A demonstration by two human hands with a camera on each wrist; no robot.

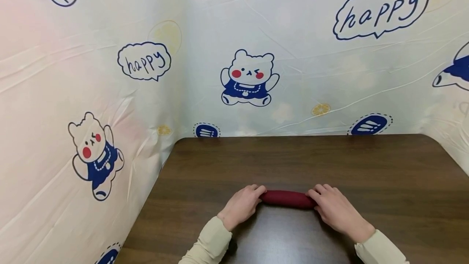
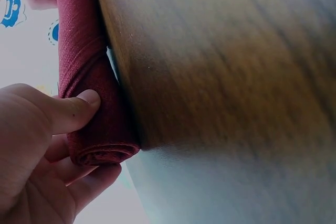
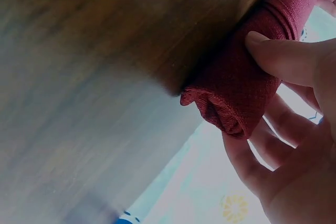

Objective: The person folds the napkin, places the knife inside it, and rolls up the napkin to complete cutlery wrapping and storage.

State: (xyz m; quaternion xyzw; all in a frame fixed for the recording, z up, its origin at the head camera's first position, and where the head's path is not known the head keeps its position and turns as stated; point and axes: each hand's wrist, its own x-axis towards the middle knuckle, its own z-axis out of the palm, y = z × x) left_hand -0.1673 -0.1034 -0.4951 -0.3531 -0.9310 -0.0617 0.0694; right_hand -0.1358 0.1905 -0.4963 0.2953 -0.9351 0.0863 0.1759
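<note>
A dark red cloth (image 1: 287,199), rolled into a tight cylinder, lies crosswise on the brown wooden table (image 1: 227,162). My left hand (image 1: 242,206) grips its left end; in the left wrist view the thumb (image 2: 79,109) presses on the near side and the fingers curl round behind. At the other end my right hand (image 1: 337,209) holds the roll the same way, its thumb (image 3: 278,56) on top of the cloth and fingers behind. Spiral layers show at the left end in the left wrist view. The right end looks looser, with a folded edge sticking out.
Behind the table hangs a pale printed curtain (image 1: 300,76) with bears and "happy" bubbles, which also runs along the left side. The table's far edge meets it. Light-coloured sleeves (image 1: 212,239) cover both forearms. A dark object sits under the left cuff.
</note>
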